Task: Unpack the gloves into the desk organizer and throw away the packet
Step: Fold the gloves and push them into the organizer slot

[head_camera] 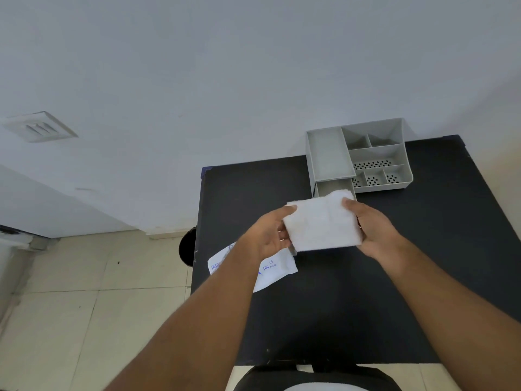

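I hold a white folded stack of gloves (321,224) above the black table, my left hand (267,235) gripping its left edge and my right hand (375,230) its right edge. The stack hovers just in front of the grey desk organizer (332,159), near its open lower drawer (332,189). The white packet with blue print (270,270) lies flat on the table under my left wrist, partly hidden by my forearm.
The organizer stands at the far edge of the black table (366,292) against a pale wall. A dark round bin (187,246) peeks out beside the table's left edge. Tiled floor (84,306) lies to the left.
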